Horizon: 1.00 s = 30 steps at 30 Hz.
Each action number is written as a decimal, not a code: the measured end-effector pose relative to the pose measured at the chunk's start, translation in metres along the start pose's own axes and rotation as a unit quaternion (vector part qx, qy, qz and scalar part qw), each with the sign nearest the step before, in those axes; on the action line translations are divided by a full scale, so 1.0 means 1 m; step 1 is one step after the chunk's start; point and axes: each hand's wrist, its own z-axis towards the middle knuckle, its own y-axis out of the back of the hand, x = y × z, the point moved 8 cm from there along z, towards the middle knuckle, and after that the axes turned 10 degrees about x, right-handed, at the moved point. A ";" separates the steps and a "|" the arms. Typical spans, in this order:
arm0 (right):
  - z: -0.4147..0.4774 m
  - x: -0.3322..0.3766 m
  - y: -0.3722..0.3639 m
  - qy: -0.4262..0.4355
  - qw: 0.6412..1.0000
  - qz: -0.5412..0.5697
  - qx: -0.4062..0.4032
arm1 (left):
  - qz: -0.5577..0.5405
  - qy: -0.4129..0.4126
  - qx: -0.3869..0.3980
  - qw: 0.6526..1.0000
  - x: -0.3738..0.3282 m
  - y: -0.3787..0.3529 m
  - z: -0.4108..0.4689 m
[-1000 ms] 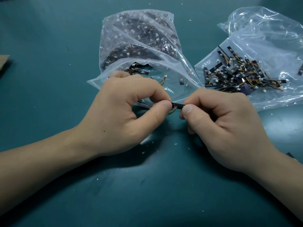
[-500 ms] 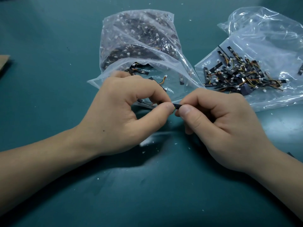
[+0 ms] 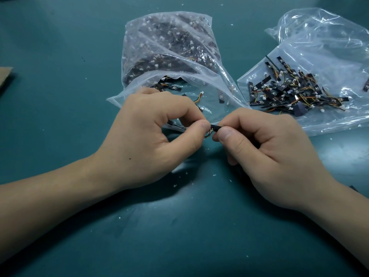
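From the head camera, we are looking down on both hands, which meet at the middle of the teal tabletop [image 3: 60, 37]. The left hand [image 3: 147, 136] is curled, thumb and forefinger pinching one end of a small black strip [image 3: 216, 127]. The right hand [image 3: 269, 148] is curled as well, thumb and forefinger pinching the other end. The strip sits level between the two thumbs, just above the tabletop, and only a short piece of it shows. Thin coloured wires [image 3: 207, 134] peek out under the left thumb, and we cannot tell where they end.

Just beyond the knuckles lies a clear plastic bag [image 3: 169, 47], packed with dark strips and white plugs. Its open mouth faces us, and the left hand's fingers cover part of that mouth. A few strips lie loose inside the opening.

To the right we have a second clear bag [image 3: 319, 37], crumpled and spread flat. A loose pile of strips [image 3: 299, 92] with orange and yellow wires rests on it, near the right hand but apart from it.

At the far left edge we catch a corner of brown cardboard [image 3: 5, 76]. Small white flecks [image 3: 175, 185] dot the tabletop below the hands.
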 end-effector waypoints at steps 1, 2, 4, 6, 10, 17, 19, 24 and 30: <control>0.000 0.000 -0.001 0.000 1.000 0.004 0.003 | 0.000 0.000 -0.003 1.000 0.000 0.000 0.000; 0.001 0.001 -0.001 0.001 1.000 0.007 0.005 | -0.001 0.000 -0.004 1.000 0.000 0.001 0.000; 0.001 0.002 0.000 0.006 1.000 0.005 0.002 | -0.005 0.000 0.001 1.000 0.001 0.001 0.000; 0.000 0.003 0.001 0.012 1.000 0.002 -0.004 | -0.016 -0.003 0.015 1.000 0.001 -0.001 0.000; 0.000 0.002 0.001 0.006 1.000 0.012 -0.003 | -0.008 -0.008 0.016 1.000 0.000 -0.001 0.000; 0.001 0.002 0.000 0.004 1.000 0.015 0.000 | -0.010 -0.007 0.015 1.000 0.000 -0.002 0.000; 0.001 0.002 0.000 0.005 1.000 0.021 0.001 | -0.002 -0.007 0.016 1.000 -0.001 -0.002 0.000; 0.000 0.001 -0.001 0.002 1.000 0.014 0.002 | 0.005 -0.007 0.024 1.000 0.000 -0.004 0.000; -0.001 0.000 0.001 0.000 0.999 0.034 0.002 | -0.008 -0.006 0.030 1.000 0.000 -0.005 0.001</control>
